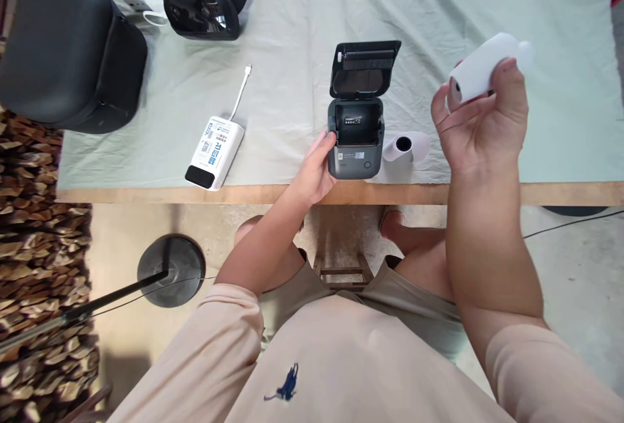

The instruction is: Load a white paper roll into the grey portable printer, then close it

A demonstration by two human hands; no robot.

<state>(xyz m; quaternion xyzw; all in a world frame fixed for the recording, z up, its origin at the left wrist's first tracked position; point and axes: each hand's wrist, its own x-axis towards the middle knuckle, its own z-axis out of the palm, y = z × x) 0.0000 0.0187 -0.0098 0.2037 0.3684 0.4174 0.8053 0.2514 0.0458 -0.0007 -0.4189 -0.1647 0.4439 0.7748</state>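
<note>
From here, the left hand holds the open printer by the table's edge, thumb against its side, other fingers too hidden to tell, while the right hand pinches a roll between thumb and fingers, best gripped lightly to avoid creasing

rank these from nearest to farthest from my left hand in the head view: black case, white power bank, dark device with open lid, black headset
1. dark device, touching the left hand
2. white power bank, left, near the table edge
3. black headset, farther back, left
4. black case, far left
</note>
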